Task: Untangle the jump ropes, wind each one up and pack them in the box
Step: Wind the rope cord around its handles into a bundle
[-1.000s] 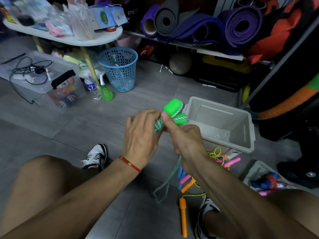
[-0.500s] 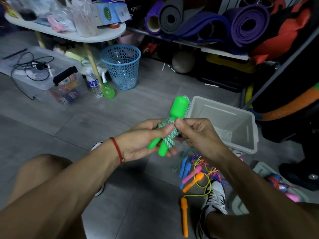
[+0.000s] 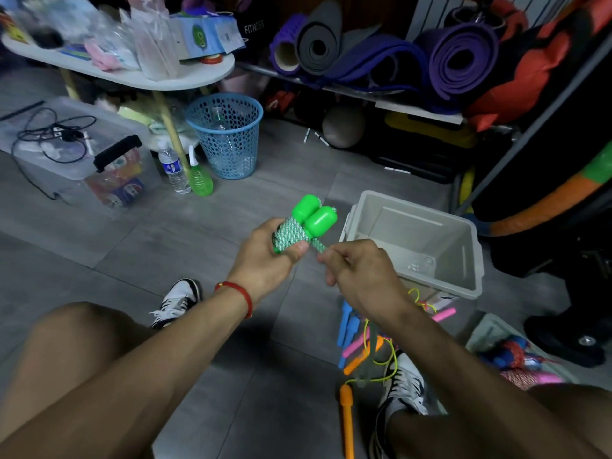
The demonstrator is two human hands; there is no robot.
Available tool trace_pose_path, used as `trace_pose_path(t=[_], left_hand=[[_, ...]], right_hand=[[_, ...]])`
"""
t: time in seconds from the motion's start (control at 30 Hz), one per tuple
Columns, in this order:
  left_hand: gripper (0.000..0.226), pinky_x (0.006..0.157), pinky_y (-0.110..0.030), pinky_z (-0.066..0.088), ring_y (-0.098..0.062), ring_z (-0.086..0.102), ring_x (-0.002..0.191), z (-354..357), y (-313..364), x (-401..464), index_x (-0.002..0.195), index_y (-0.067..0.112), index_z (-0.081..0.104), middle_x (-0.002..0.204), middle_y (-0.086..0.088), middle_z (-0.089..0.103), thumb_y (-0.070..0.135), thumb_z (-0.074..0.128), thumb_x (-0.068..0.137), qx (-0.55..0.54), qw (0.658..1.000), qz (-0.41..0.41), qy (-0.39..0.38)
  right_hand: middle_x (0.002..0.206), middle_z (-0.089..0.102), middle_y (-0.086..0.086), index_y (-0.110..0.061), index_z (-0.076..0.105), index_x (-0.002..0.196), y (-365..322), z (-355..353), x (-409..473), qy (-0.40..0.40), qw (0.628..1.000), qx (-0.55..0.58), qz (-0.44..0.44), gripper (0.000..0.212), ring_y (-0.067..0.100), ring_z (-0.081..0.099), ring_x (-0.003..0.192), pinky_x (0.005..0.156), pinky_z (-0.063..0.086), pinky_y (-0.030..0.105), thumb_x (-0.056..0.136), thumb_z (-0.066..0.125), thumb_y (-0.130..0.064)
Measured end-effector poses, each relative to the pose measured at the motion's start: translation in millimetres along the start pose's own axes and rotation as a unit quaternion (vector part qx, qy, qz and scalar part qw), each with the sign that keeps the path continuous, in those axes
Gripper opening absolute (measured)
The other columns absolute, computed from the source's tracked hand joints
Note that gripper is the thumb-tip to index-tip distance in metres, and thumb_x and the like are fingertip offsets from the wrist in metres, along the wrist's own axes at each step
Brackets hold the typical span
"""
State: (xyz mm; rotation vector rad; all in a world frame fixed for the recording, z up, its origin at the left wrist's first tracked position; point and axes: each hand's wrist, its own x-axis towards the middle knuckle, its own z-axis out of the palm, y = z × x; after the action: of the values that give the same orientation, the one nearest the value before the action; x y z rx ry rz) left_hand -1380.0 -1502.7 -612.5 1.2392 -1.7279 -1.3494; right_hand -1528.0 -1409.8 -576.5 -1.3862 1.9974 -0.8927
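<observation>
Grey tiled floor (image 3: 205,409), storage-room clutter behind: white bench (image 3: 185,81) at 10 o'clock, blue mesh bin (image 3: 228,140) below it, rolled mats (image 3: 460,61) on a shelf at 1 o'clock.

Left hand (image 3: 265,260), near centre: fingers curled round the green jump rope (image 3: 294,231), thumb pressed across the wound coils. Bundle held in the air, just left of the box rim and apart from it.

Right hand (image 3: 357,273), at 3 o'clock of the bundle: fingers closed in a pinch on the rope's free end, drawn taut off the coils.

Grey box (image 3: 470,256), at 2 o'clock: open, on the floor; inside seemingly bare of ropes. Tangled ropes (image 3: 374,346) with blue, pink and orange handles on the floor at 5 o'clock, between box and shoe.

Step, as judged: securing the last turn. Best kept tight, thumb holding the coils while the end gets tucked under a wrap.

Long axis along the paired handles; bulbous green ends toward 1 o'clock, away and upward; narrow ends hidden in the left palm.
</observation>
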Motion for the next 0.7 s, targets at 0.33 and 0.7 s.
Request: trace_pose_path(t=[0.33, 0.7], left_hand=[[0.047, 0.076, -0.041, 0.053, -0.026, 0.065, 0.089, 21.6, 2.6, -13.9, 0.131, 0.032, 0.053, 0.092, -0.002, 0.066, 0.027, 0.07, 0.087, 0.161, 0.96, 0.194, 0.123], [0.038, 0.099, -0.032, 0.048, -0.012, 0.06, 0.114, 17.4, 15.6, -28.0, 0.123, 0.029, 0.068, 0.118, -0.001, 0.059, 0.022, 0.067, 0.085, -0.01, 0.981, 0.192, 0.039]], right_hand=[[0.037, 0.034, -0.008, -0.028, 0.057, 0.042, -20.7, 13.1, 4.3, 0.08, 0.988, 0.121, 0.051, 0.048, 0.008, 0.029, 0.037, 0.046, 0.025, 0.026, 0.089, 0.063, -0.02], [0.048, 0.032, -0.005, -0.021, 0.049, 0.039, -15.5, 3.4, 13.7, 0.102, 0.97, 0.219, 0.033, 0.06, 0.012, 0.027, 0.05, 0.051, 0.023, 0.029, 0.076, 0.079, -0.058]])
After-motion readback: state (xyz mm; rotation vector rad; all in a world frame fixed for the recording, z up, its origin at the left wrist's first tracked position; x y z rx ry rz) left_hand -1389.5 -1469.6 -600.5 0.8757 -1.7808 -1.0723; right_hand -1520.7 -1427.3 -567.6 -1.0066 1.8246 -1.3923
